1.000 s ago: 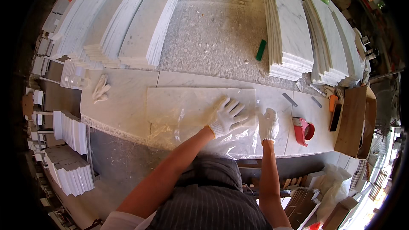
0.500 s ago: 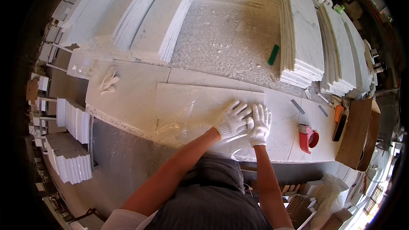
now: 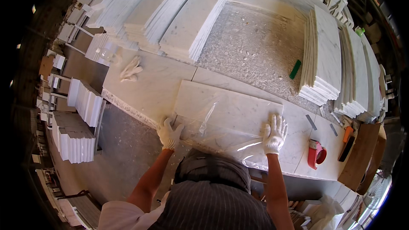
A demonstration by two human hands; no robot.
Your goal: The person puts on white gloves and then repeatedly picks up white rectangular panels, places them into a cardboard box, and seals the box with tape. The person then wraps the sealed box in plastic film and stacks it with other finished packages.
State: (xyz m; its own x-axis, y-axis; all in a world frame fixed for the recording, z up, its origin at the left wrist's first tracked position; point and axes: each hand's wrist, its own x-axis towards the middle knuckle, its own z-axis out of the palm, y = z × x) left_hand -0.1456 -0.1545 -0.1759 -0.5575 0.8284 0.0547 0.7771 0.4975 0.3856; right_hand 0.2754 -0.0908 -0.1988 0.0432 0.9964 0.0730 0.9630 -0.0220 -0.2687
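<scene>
A white marble slab [image 3: 226,108] lies flat on the workbench, its near half covered by a clear plastic sheet [image 3: 221,138]. My left hand [image 3: 169,133], in a white glove, presses the sheet's left near corner at the bench edge. At the slab's right end my right hand [image 3: 275,134], also gloved, lies flat with fingers spread on the plastic. The two hands are about a slab's length apart.
A red tape dispenser [image 3: 316,154] stands right of my right hand, near a cardboard box [image 3: 362,155]. Stacks of marble slabs [image 3: 326,61] rise at the right and at the far left [image 3: 191,21]. A spare pair of gloves [image 3: 131,69] and a green tool [image 3: 295,69] lie on the bench.
My left hand has slid from beside the right hand to the sheet's left near corner. The right hand stayed near the slab's right end. The view has moved.
</scene>
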